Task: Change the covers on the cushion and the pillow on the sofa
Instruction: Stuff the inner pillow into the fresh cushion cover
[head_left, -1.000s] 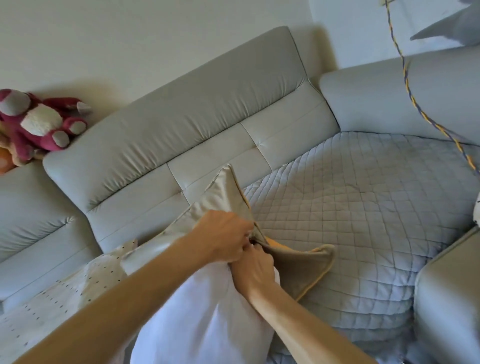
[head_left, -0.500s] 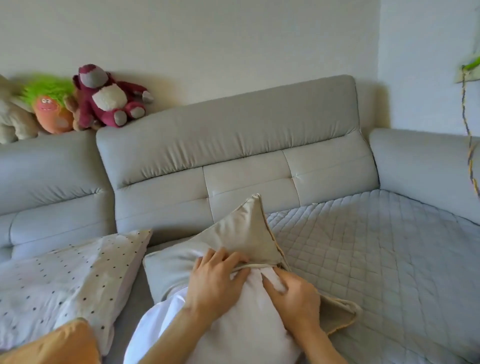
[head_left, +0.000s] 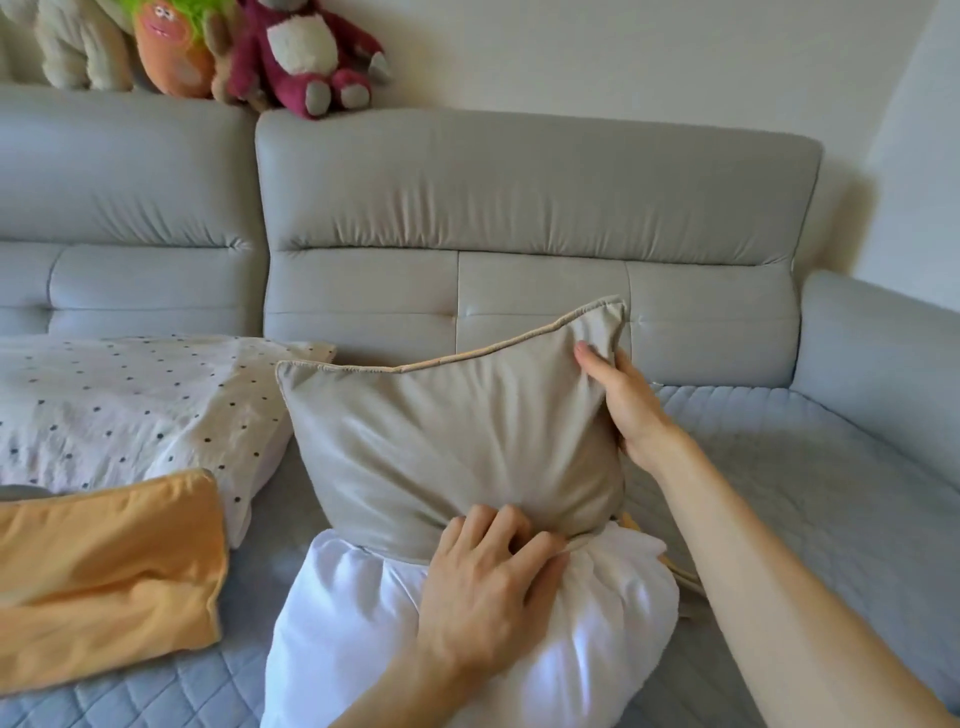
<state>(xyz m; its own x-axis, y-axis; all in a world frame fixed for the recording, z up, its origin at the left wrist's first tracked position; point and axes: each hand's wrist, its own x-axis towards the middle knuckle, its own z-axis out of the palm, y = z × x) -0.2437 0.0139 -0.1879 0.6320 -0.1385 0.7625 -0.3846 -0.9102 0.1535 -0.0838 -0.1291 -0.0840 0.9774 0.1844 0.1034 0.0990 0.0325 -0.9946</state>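
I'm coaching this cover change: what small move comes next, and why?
Probably tug the beige cover down over the white cushion with the left hand, right hand steadying its side: roughly half the cushion bulges out below the bunched edge.

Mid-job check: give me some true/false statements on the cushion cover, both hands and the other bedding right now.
1. The beige satin cushion cover with piped edges fully encloses the white cushion insert. False: the insert's lower part sticks out below the cover's opening.
2. The right hand has a grip on the cover near its upper right corner. True.
3. The left hand lies idle on the seat of the grey sofa. False: its fingers curl onto the cover's lower edge.
4. The flat orange fabric cover lies left of the cushion. True.
5. The white polka-dot pillow sits right of the cushion. False: it is on the left.
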